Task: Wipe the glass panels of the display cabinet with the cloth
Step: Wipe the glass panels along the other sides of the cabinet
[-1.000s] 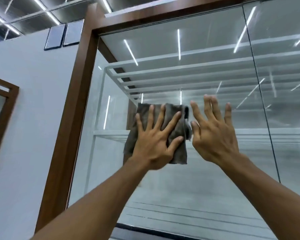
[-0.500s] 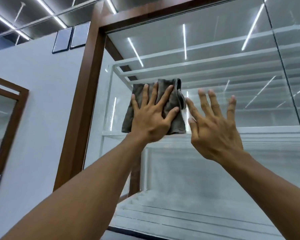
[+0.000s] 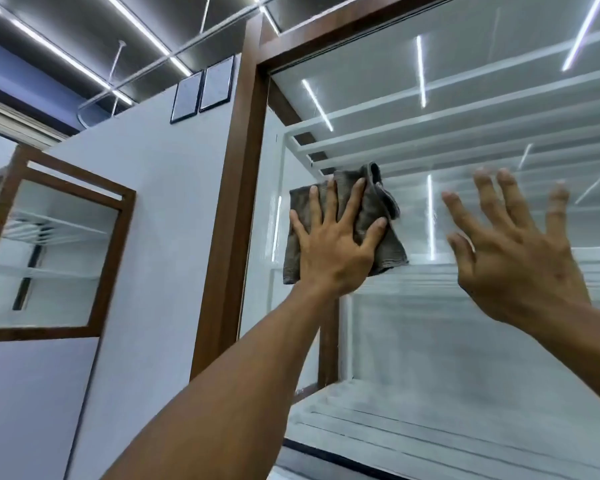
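A grey-brown folded cloth (image 3: 381, 220) lies flat against the glass panel (image 3: 465, 334) of the display cabinet, near the panel's upper left corner. My left hand (image 3: 333, 251) presses it to the glass with straight, spread fingers. My right hand (image 3: 513, 258) is raised to the right of the cloth, fingers spread and straight toward the glass; whether it touches the pane I cannot tell. The cabinet has a dark brown wooden frame (image 3: 232, 216) and white shelves (image 3: 413, 410) behind the glass.
A white wall (image 3: 146, 258) runs left of the cabinet's frame. On it hangs a smaller brown-framed glass cabinet (image 3: 49, 251). Two dark panels (image 3: 201, 88) sit high on the wall. Ceiling light strips reflect in the glass.
My left hand has slid the cloth up and to the left across the glass, closer to the frame. My right hand stayed beside it, spread.
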The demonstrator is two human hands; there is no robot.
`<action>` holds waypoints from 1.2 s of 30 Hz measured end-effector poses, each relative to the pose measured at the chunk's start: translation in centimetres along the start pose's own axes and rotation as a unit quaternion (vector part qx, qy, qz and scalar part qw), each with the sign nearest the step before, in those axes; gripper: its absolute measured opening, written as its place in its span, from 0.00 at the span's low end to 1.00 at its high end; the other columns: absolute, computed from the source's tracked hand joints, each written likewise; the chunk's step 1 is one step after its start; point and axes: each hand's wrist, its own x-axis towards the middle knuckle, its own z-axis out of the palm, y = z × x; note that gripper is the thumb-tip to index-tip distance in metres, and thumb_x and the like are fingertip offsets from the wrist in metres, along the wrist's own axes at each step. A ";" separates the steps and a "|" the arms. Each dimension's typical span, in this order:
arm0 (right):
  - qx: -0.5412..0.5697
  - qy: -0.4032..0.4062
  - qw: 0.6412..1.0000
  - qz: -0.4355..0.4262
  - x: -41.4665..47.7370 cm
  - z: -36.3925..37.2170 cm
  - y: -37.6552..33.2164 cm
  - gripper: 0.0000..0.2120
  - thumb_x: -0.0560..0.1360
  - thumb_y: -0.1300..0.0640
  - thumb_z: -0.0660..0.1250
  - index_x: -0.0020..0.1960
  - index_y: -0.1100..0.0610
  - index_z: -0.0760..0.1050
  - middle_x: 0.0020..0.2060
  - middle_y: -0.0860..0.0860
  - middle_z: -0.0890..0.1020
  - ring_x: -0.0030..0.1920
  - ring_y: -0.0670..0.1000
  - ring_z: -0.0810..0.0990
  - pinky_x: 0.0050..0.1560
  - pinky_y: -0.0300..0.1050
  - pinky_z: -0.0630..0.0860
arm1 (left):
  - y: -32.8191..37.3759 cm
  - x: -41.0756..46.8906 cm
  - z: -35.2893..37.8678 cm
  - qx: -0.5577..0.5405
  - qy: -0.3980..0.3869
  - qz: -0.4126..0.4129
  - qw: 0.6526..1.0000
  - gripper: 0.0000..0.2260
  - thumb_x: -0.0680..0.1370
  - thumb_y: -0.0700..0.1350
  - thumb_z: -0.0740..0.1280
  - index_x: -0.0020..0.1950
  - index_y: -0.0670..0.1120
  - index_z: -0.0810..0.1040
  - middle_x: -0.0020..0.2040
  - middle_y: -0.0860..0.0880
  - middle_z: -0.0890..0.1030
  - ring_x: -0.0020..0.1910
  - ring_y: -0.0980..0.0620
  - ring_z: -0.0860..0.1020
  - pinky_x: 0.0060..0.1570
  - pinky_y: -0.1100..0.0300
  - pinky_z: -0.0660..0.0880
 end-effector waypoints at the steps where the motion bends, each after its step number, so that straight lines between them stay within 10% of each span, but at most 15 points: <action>1: 0.009 0.008 1.000 0.007 -0.1 0.1 -0.2 0.29 0.84 0.45 0.44 0.84 0.50 0.56 0.83 0.59 0.54 0.84 0.61 0.50 0.77 0.73 0.39 | -0.5 -0.3 -0.1 -0.004 0.004 -0.033 0.999 0.32 0.80 0.69 0.48 0.83 0.66 0.42 0.86 0.52 0.39 0.83 0.50 0.33 0.77 0.32 0.31; 9: 0.030 0.003 0.999 -0.028 -3.4 0.7 -5.0 0.30 0.82 0.44 0.48 0.82 0.54 0.61 0.82 0.62 0.56 0.84 0.63 0.51 0.75 0.80 0.39 | -0.8 -5.3 0.6 0.032 -0.031 0.097 0.994 0.33 0.81 0.69 0.48 0.84 0.65 0.42 0.85 0.52 0.37 0.83 0.47 0.31 0.76 0.31 0.31; 21: 0.010 -0.026 0.999 -0.044 2.8 2.0 -8.1 0.33 0.81 0.43 0.40 0.84 0.50 0.53 0.83 0.58 0.50 0.82 0.56 0.39 0.77 0.73 0.31 | -4.4 -4.3 0.2 0.020 0.002 0.013 1.000 0.33 0.79 0.71 0.45 0.83 0.66 0.38 0.86 0.52 0.38 0.83 0.52 0.31 0.78 0.35 0.30; 29: -0.017 0.005 0.997 -0.075 2.0 2.6 -8.0 0.29 0.84 0.43 0.45 0.83 0.49 0.59 0.82 0.61 0.55 0.83 0.64 0.50 0.74 0.81 0.44 | -5.1 -4.1 -0.1 -0.008 0.014 -0.047 0.999 0.33 0.78 0.72 0.43 0.82 0.67 0.37 0.85 0.53 0.37 0.82 0.53 0.30 0.78 0.37 0.29; 36: -0.016 -0.004 0.997 -0.072 1.9 2.3 -8.1 0.29 0.84 0.44 0.43 0.83 0.50 0.57 0.83 0.61 0.54 0.83 0.64 0.49 0.75 0.80 0.41 | -5.8 -1.0 -1.3 0.018 -0.021 0.072 0.997 0.32 0.82 0.68 0.50 0.84 0.65 0.42 0.86 0.52 0.40 0.83 0.50 0.32 0.77 0.34 0.31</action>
